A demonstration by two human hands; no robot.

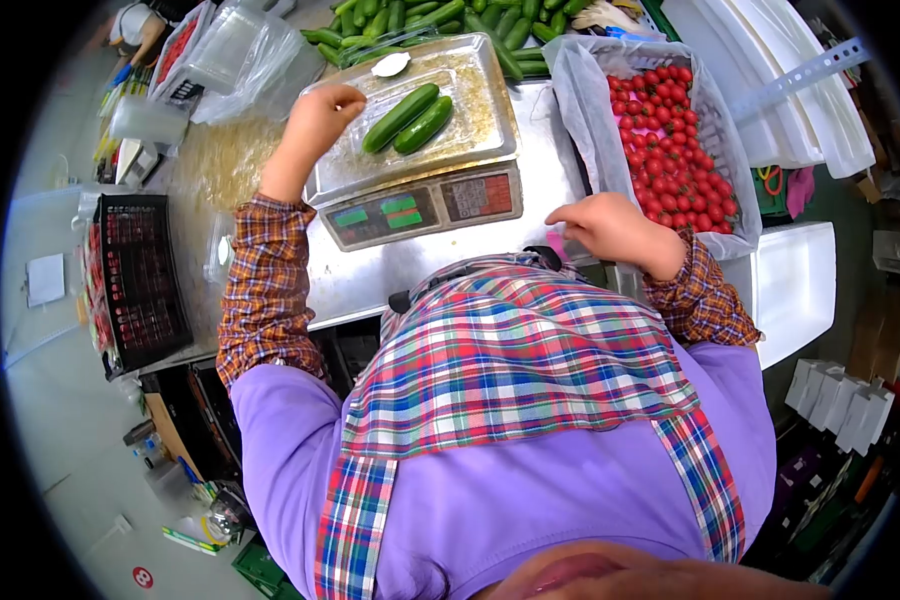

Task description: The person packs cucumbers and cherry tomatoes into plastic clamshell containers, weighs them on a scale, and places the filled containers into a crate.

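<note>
Two green cucumbers (410, 122) lie side by side on the tray of a digital scale (470, 196) with lit green displays. My left hand (323, 118) is over the left edge of the scale tray, its fingers bent together; whether something small is between them is too small to tell. To the right of the scale, my right hand (610, 226) hovers by the table edge, near the tomato crate, index finger extended, apart from the cucumbers. A small white object (391, 65) sits near the tray's far edge.
Many cucumbers (515, 22) are piled behind the scale. A lined crate (585, 120) of small red tomatoes (670, 150) stands right. At left are a black crate (142, 280) and plastic bags (260, 65). A white box (795, 280) is beyond my right arm. Another person (135, 30) is at far left.
</note>
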